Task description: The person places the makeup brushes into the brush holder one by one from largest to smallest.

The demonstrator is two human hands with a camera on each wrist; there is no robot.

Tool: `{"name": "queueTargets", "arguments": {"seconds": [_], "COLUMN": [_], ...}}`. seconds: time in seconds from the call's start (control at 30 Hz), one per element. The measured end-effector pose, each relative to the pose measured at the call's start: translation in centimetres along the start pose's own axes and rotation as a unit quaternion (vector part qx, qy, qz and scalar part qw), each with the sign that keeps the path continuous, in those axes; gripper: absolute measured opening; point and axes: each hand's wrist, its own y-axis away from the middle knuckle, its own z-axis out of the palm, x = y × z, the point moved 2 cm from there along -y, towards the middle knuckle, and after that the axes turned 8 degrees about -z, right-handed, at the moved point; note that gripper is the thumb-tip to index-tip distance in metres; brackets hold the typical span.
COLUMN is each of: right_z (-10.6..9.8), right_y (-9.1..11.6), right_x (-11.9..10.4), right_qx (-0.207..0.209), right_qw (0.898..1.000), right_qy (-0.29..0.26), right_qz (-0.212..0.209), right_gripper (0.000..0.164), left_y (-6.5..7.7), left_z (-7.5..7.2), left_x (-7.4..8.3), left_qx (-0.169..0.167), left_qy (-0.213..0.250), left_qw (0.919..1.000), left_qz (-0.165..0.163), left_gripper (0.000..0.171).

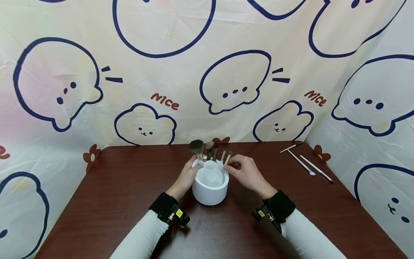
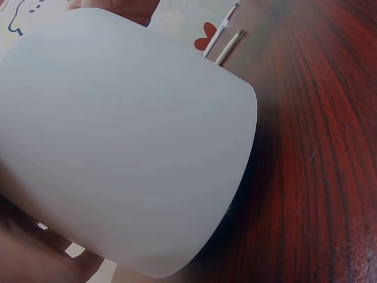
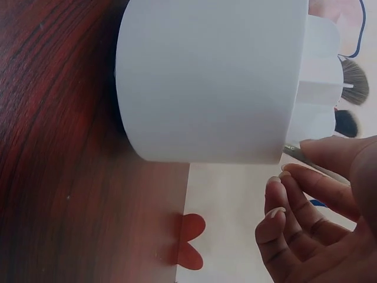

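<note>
A white round makeup brush holder (image 1: 210,194) with inner compartments stands on the table. My left hand (image 1: 187,176) grips it around its left side, with the fingers partly hidden behind the wall in the left wrist view. At its right rim my right hand (image 1: 247,172) pinches a slim makeup brush (image 3: 296,154) between thumb and index finger, the other fingers loosely bent. In the back compartments several brushes stand bristles up, among them a large fluffy brush (image 1: 196,146) and a rounder tan-tipped brush (image 1: 209,146).
Toward the table's back right lie three loose slim tools: a short stick-like brush (image 1: 290,148), a white-tipped one (image 1: 301,162) and a pale-handled one (image 1: 316,168). The dark wooden table (image 1: 129,201) meets a patterned cloth (image 1: 187,79) at the back and sides.
</note>
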Motion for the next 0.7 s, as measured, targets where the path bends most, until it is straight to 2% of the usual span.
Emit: {"name": "queueTargets", "arguments": {"seconds": [0.17, 0.3, 0.53, 0.7], "right_z": [-0.2, -1.2, -4.7, -7.6], "right_y": [0.1, 0.2, 0.8, 1.6], "right_x": [0.5, 0.8, 2.1, 4.6], "right_qx": [-0.011, -0.009, 0.017, 0.027], "right_qw": [1.0, 1.0, 0.999, 0.996], "right_qy": [0.004, 0.008, 0.047, 0.087], "right_qz": [0.003, -0.004, -0.007, 0.007], "right_gripper": [0.013, 0.015, 0.017, 0.019], "left_y": [0.0, -0.1, -0.2, -0.1], "left_z": [-0.1, 0.0, 0.0, 0.1], "left_x": [0.0, 0.0, -0.2, -0.1], "left_qx": [0.0, -0.001, 0.0, 0.006], "left_qy": [0.002, 0.005, 0.008, 0.002], "left_qw": [1.0, 1.0, 1.0, 0.9999], "left_qz": [-0.001, -0.002, -0.004, -0.01], "left_gripper": [0.044, 0.044, 0.045, 0.05]}}
